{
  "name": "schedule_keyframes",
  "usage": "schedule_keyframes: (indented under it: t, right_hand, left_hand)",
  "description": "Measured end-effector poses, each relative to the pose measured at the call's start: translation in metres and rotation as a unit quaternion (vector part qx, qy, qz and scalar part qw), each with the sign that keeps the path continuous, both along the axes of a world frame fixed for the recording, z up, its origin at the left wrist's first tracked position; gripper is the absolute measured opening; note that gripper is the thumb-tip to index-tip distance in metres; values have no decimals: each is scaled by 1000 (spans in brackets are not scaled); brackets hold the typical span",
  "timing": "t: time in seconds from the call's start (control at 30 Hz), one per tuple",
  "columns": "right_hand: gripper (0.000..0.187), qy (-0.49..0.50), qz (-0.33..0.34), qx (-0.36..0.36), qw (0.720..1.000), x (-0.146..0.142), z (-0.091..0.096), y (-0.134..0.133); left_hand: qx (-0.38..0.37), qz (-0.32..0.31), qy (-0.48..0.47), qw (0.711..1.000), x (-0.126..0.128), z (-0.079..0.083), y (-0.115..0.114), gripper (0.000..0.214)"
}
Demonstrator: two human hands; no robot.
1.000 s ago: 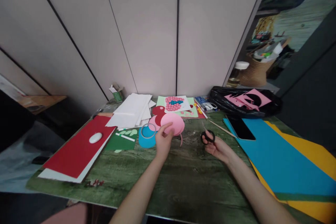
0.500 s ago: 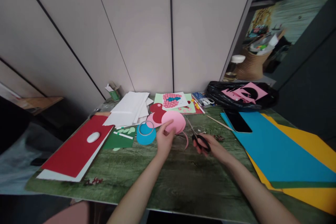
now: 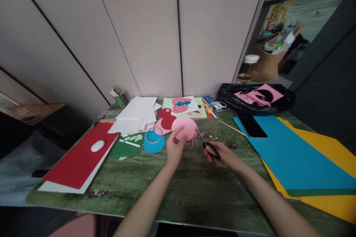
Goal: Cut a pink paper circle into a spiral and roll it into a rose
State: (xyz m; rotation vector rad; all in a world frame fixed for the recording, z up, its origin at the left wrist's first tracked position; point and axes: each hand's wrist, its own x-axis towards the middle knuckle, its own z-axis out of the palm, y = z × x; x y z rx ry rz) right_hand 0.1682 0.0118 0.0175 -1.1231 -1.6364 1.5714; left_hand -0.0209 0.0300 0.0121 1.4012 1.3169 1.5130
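My left hand (image 3: 176, 146) pinches a pink paper circle (image 3: 185, 126) by its lower left edge, holding it above the table. In my right hand (image 3: 215, 152) is a pair of scissors (image 3: 210, 149) with black handles; the fingers are round the handles. The blades point up and left and meet the circle's right edge. A thin pink strip (image 3: 192, 143) hangs below the circle. Just left of it lie a dark red paper circle (image 3: 168, 123), a blue paper circle (image 3: 155, 147) and a roll of tape (image 3: 154, 135) on top of the blue one.
White sheets (image 3: 136, 113) and red paper (image 3: 83, 155) with a white oval object (image 3: 98, 146) lie left. At the back is a card with pink and blue dots (image 3: 180, 105). On the right are blue paper (image 3: 289, 155), a phone (image 3: 252, 125) and a black bag (image 3: 228, 98) with pink scraps.
The scissors have moved left, bringing the blades to the circle's edge. The pink strip hangs shorter and closer beneath the circle. My left hand keeps its grip.
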Motion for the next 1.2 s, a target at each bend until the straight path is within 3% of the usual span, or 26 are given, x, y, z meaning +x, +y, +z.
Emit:
schedule_keyframes:
  t: [0.57, 1.2]
  right_hand:
    - [32, -38, -32, 22, 999, 2, 2, 3]
    - [29, -81, -44, 70, 993, 2, -1, 4]
  left_hand:
    - [11, -25, 43, 999, 4, 1, -5, 33]
    - [13, -28, 28, 999, 3, 1, -3, 34]
